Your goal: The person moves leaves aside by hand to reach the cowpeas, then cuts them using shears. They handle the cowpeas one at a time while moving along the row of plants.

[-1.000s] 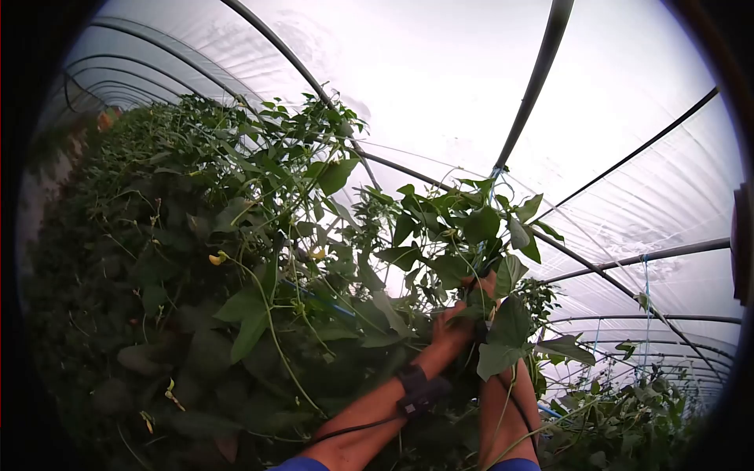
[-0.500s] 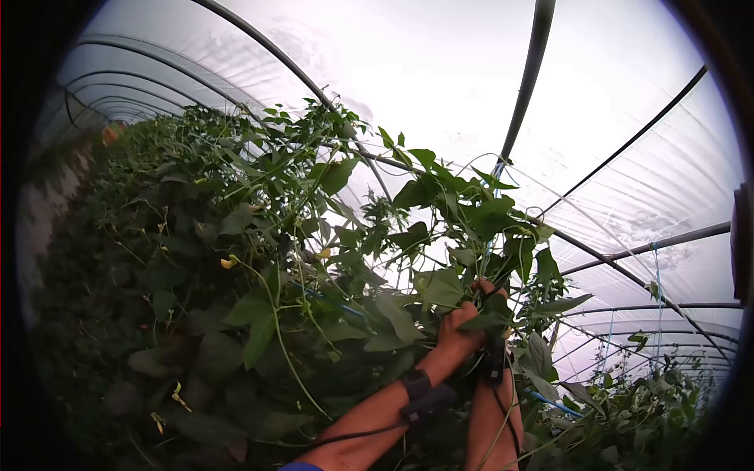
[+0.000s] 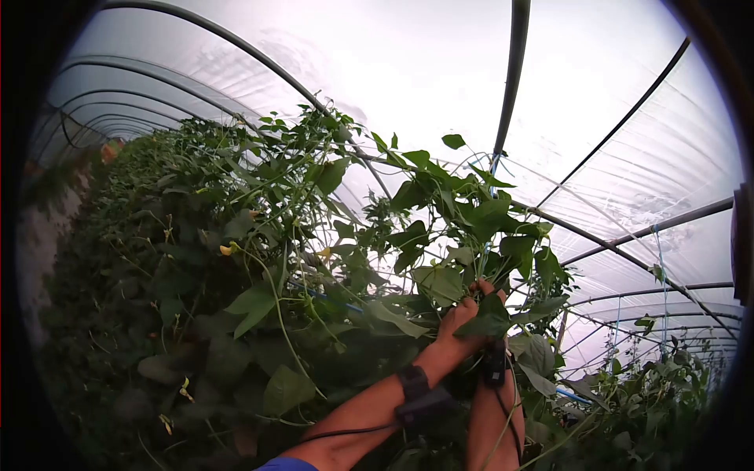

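Note:
My left hand (image 3: 462, 317) is raised into a cluster of climbing vines (image 3: 440, 284), its fingers bent together around stems that the leaves partly cover. Right beside it, my right hand (image 3: 492, 292) is mostly behind a broad leaf (image 3: 488, 318); its fingertips show at the stems, close to those of my left hand. What exactly the fingers pinch is too small to make out. A blue string (image 3: 493, 174) runs down from the overhead pipe into the same vines. Both wrists carry black straps with small devices and cables.
Dense foliage (image 3: 181, 314) with a few yellow flowers (image 3: 228, 250) fills the left side. Dark curved pipes (image 3: 514, 71) hold up the white plastic cover. More plants (image 3: 628, 400) and hanging strings stand at the lower right. A ground strip (image 3: 47, 235) runs along the far left.
The view has shifted slightly, moving the overhead pipes left in the picture. Both hands stay close together at the stems, and the leaves around them have moved a little.

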### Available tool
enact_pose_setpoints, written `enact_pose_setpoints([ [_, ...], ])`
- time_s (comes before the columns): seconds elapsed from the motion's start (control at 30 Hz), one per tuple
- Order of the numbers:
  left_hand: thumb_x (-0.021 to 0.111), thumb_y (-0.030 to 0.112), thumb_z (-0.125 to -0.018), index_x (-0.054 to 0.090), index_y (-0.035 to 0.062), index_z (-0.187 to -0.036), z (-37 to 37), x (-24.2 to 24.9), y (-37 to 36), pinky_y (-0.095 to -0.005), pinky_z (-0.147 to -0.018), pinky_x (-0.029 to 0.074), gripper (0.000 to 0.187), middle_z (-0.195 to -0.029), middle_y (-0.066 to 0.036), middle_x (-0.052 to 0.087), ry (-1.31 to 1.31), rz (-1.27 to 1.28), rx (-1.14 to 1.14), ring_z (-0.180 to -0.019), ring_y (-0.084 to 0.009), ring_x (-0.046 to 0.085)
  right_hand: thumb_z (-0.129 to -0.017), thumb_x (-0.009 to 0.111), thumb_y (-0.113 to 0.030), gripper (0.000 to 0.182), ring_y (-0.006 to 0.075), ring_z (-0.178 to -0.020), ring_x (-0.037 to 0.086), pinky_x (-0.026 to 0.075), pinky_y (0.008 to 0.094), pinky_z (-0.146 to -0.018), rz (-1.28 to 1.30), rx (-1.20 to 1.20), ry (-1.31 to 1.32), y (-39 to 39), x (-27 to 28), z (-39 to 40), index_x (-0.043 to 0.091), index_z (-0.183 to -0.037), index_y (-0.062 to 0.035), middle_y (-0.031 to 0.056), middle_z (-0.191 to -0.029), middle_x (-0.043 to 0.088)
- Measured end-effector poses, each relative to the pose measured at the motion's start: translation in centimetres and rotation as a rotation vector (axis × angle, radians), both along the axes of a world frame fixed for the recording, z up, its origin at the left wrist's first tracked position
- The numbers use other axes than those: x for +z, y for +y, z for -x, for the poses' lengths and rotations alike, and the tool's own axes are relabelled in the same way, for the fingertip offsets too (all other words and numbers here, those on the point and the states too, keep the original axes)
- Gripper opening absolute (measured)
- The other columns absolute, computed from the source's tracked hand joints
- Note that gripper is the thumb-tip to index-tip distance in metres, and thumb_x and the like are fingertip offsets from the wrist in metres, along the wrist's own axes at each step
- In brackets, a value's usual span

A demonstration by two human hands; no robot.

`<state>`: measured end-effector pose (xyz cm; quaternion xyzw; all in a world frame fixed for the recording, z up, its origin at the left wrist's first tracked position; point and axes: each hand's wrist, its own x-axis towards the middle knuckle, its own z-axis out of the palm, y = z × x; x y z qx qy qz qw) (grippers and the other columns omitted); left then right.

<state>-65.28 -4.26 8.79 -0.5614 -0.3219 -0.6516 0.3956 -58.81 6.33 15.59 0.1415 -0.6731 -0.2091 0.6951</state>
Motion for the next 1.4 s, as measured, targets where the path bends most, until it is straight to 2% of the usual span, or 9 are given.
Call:
enact_pose_setpoints([
  [0.1, 0.064, 0.023, -0.072, 0.051, -0.0024, -0.096, 0.8, -1.0, 0.8, -0.0463, -0.066, 0.051, 0.037, -0.087, -0.026, 0.06, 0.004, 0.008, 0.049, -0.078, -0.0436, 0.061, -0.072, 0.065, -0.011, 0.021, 0.0285, -0.084, 0.056, 0.045, 0.0365, -0.07, 0.273, -0.232, -0.005, -5.4, -1.4, -0.6, 0.062, -0.09, -0.0007, 0.0128, -0.091, 0.059],
  [0.13, 0.064, 0.024, -0.073, 0.052, -0.0005, -0.096, 1.4, -1.2, 1.0, -0.0459, -0.064, 0.051, 0.036, -0.086, -0.024, 0.061, -0.007, 0.012, 0.037, -0.077, -0.0426, 0.061, -0.077, 0.062, -0.013, 0.014, 0.0237, -0.072, 0.058, 0.045, 0.0343, -0.061, 0.539, 0.02, -0.17, -4.9, -0.2, -0.4, 0.062, -0.084, -0.0004, 0.0102, -0.085, 0.061],
  [0.27, 0.065, 0.023, -0.073, 0.055, 0.001, -0.093, 1.8, -1.9, -3.6, -0.0449, -0.062, 0.051, 0.031, -0.082, -0.02, 0.062, -0.051, -0.018, 0.107, -0.075, -0.0398, 0.062, -0.083, 0.059, -0.016, 0.016, 0.0172, -0.064, 0.057, 0.044, 0.0305, -0.056, 0.585, 0.016, -0.273, -1.1, 1.1, 0.0, 0.061, -0.088, -0.0012, 0.0051, -0.081, 0.061],
  [0.4, 0.061, 0.007, -0.075, 0.059, 0.0001, -0.091, 2.6, -0.5, -5.7, -0.0374, -0.063, 0.051, 0.017, -0.081, -0.016, 0.064, 0.007, -0.341, -0.052, -0.072, -0.0334, 0.064, -0.09, 0.056, -0.019, 0.018, 0.0117, -0.067, 0.056, 0.045, 0.0234, -0.058, 0.316, 0.502, -0.422, 0.9, -1.1, 0.9, 0.058, -0.1, -0.0033, 0.0011, -0.08, 0.059],
  [0.63, 0.05, -0.008, -0.075, 0.057, -0.0025, -0.097, 4.1, 7.5, -6.3, -0.0364, -0.072, 0.05, 0.024, -0.09, -0.019, 0.063, 0.218, -0.59, -0.058, -0.084, -0.0352, 0.062, -0.089, 0.055, -0.018, 0.023, 0.0114, -0.073, 0.055, 0.044, 0.0233, -0.064, 0.387, 0.468, -0.352, -2.2, -2.3, 0.2, 0.058, -0.102, -0.0004, 0.0016, -0.083, 0.057],
  [0.83, 0.056, 0.0, -0.071, 0.05, -0.0004, -0.106, 6.5, 12.7, -4.2, -0.0381, -0.083, 0.048, 0.036, -0.097, -0.022, 0.056, 0.418, -0.334, 0.12, -0.095, -0.0385, 0.056, -0.089, 0.053, -0.016, 0.023, 0.0111, -0.077, 0.054, 0.044, 0.0231, -0.067, 0.702, 0.82, -0.475, -0.2, -0.2, 1.3, 0.057, -0.105, 0.0009, 0.0011, -0.084, 0.056],
  [0.93, 0.062, 0.002, -0.065, 0.044, 0.0018, -0.113, 7.2, 14.6, -3.0, -0.0402, -0.09, 0.047, 0.051, -0.105, -0.02, 0.054, 0.421, -0.267, 0.325, -0.103, -0.0386, 0.052, -0.092, 0.049, -0.017, 0.022, 0.0101, -0.072, 0.053, 0.044, 0.023, -0.064, 0.502, 0.607, -0.429, -0.3, -0.4, 1.4, 0.056, -0.105, -0.0008, 0.0004, -0.083, 0.056],
  [1.03, 0.069, 0.004, -0.059, 0.029, 0.01, -0.129, 6.5, 14.3, -3.8, -0.0489, -0.09, 0.047, 0.08, -0.132, -0.013, 0.041, 0.277, 0.112, 0.504, -0.12, -0.0404, 0.041, -0.093, 0.048, -0.018, 0.022, 0.0092, -0.069, 0.051, 0.043, 0.0225, -0.062, 0.65, 0.771, -0.574, -0.3, -0.1, 1.1, 0.056, -0.104, -0.0006, -0.0001, -0.083, 0.056],
  [1.4, 0.063, 0.018, -0.073, 0.041, 0.0132, -0.127, 7.5, 15.5, 1.4, -0.0459, -0.07, 0.05, 0.058, -0.106, -0.021, 0.05, 0.197, 0.03, 0.414, -0.082, -0.0387, 0.062, -0.094, 0.047, -0.018, 0.018, 0.0094, -0.065, 0.049, 0.041, 0.0231, -0.055, 0.531, 0.679, -0.54, -2.2, -1.2, 0.9, 0.055, -0.094, -0.0014, 0.0012, -0.078, 0.053],
])
